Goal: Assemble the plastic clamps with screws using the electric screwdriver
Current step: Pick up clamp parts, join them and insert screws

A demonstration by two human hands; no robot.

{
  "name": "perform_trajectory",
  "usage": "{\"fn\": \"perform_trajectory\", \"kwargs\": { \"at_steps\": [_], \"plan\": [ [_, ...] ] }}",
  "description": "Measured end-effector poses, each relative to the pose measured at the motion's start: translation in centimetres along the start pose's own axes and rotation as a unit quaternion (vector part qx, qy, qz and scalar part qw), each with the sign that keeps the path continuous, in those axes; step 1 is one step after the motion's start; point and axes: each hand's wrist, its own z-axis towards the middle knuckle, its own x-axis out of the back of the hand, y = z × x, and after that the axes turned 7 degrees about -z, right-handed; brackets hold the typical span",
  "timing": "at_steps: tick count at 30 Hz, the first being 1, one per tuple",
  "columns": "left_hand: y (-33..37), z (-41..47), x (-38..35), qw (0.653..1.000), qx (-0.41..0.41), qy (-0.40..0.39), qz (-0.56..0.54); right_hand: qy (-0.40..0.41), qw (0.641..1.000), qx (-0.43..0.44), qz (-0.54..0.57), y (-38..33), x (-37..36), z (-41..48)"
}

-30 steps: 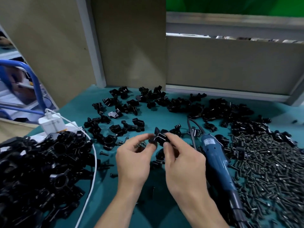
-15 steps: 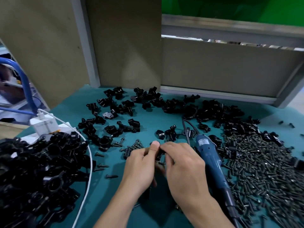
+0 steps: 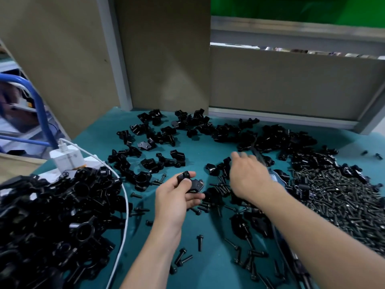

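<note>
Since the frame half a second ago, the right hand has left the left one and reaches toward the upper middle of the frame. Its fingers are stretched, a little blurred, and hold nothing.

The teal table carries a big heap of black clamps at the lower left, a wide heap of screws at the right, and loose clamp parts across the upper middle. The electric screwdriver lies mostly hidden under the right forearm.

In the centre, the left hand pinches one plastic clamp between thumb and fingers, lifted above the table. This clamp is probably light, stiff and smooth, so a hold on its flat sides, away from the screw hole, seems best.

Open room is only in the lower centre. A white cable borders the left heap, and wall panels close the upper edge.
</note>
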Motion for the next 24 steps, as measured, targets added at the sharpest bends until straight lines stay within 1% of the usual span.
{"fn": "perform_trajectory", "kwargs": {
  "at_steps": [2, 3, 7, 11, 14, 15, 17, 19, 20, 21, 23, 24],
  "plan": [
    [0.1, 0.3, 0.4, 1.0, -0.005, 0.013, 0.01, -0.035, 0.999, -0.032, -0.017, 1.2, -0.2, 0.9],
    [0.1, 0.5, 0.5, 1.0, -0.007, 0.019, 0.014, -0.037, 0.999, -0.031, -0.017, 1.7, -0.3, 1.2],
    [0.1, 0.9, 0.2, 0.999, -0.011, 0.031, 0.027, -0.009, 1.0, -0.026, 0.004, 3.5, 0.0, 1.9],
    [-0.2, 0.9, -0.2, 0.998, -0.026, 0.025, 0.048, 0.021, 0.998, -0.013, 0.053, 4.0, 0.3, 1.8],
    [-0.3, 0.8, -0.2, 0.997, -0.035, 0.03, 0.067, 0.027, 0.999, -0.009, -0.021, 3.5, 0.1, 1.6],
    [-0.4, 0.8, -0.1, 0.996, -0.039, 0.031, 0.076, 0.023, 0.999, -0.014, -0.028, 3.3, 0.1, 1.5],
    [-0.4, 0.8, 0.1, 0.994, -0.045, 0.038, 0.095, -0.005, 1.0, -0.007, -0.002, 3.1, 0.0, 1.8],
    [-0.5, 0.9, 0.1, 0.992, -0.047, 0.049, 0.105, -0.02, 0.997, 0.012, 0.068, 2.4, 0.3, 2.1],
    [-0.5, 1.0, 0.1, 0.992, -0.047, 0.052, 0.107, -0.002, 0.995, 0.017, 0.102, 1.9, 0.3, 2.2],
    [-0.5, 1.0, 0.1, 0.992, -0.045, 0.054, 0.108, 0.033, 0.992, 0.017, 0.12, 1.3, 0.3, 2.4],
    [-0.5, 1.2, 0.0, 0.992, -0.045, 0.055, 0.108, 0.103, 0.988, 0.027, 0.116, -0.2, 0.4, 2.8],
    [-0.5, 1.3, 0.0, 0.991, -0.047, 0.056, 0.108, 0.114, 0.986, 0.038, 0.117, -1.0, 0.3, 3.0]
  ]
}}
